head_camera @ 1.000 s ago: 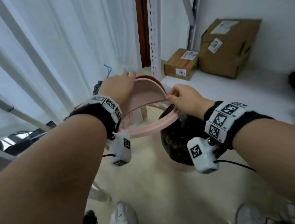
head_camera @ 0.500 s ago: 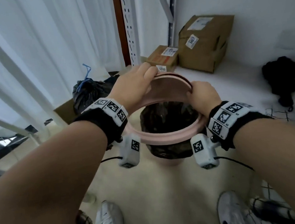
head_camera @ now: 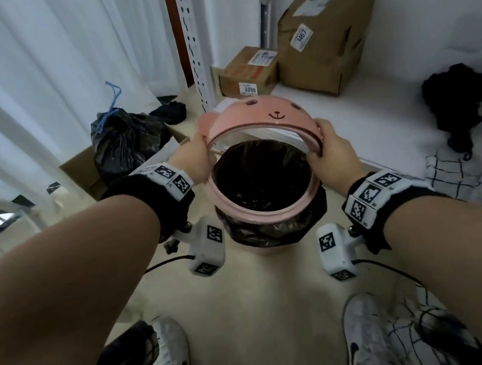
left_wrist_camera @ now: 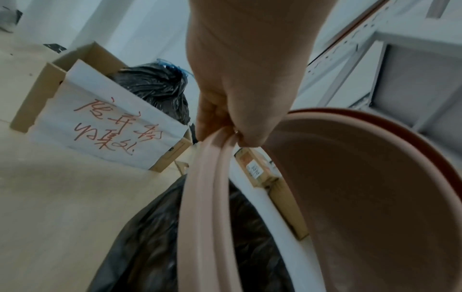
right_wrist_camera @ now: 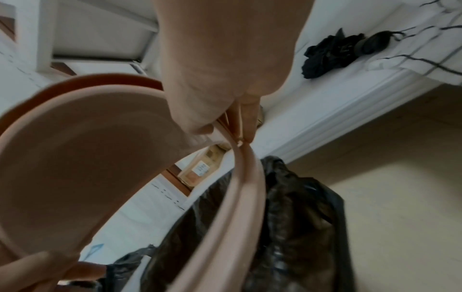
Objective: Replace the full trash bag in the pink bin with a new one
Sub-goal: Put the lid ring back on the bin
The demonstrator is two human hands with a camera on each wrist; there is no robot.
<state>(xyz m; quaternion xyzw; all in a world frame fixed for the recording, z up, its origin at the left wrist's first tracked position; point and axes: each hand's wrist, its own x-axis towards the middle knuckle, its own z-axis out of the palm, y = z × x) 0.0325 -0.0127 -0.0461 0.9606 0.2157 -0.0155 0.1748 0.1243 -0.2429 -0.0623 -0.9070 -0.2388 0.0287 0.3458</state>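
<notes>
- Left hand [head_camera: 192,161] and right hand [head_camera: 331,154] are gripping the stiff, light pink lid ring [head_camera: 267,209], fingers curled at 9 and 3 o'clock.
- New black liner [head_camera: 269,233] is thin and tearable; press evenly.

the mouth of the pink bin [head_camera: 263,214] stands open toward the person under the raised bear-face lid [head_camera: 256,116], which blocks it from behind; the left hand [head_camera: 194,165] and right hand [head_camera: 328,154] hold the ring at either side. the black liner [head_camera: 263,176] covers the inside walls and spills over the rim. left of the bin, a tied black bag [head_camera: 126,138] in a cardboard box [left_wrist_camera: 32,98] narrows the floor. behind, a shelf upright [head_camera: 194,46] and two parcels [head_camera: 322,38] close the way. the floor between bin and shoes [head_camera: 170,361] lies free
</notes>
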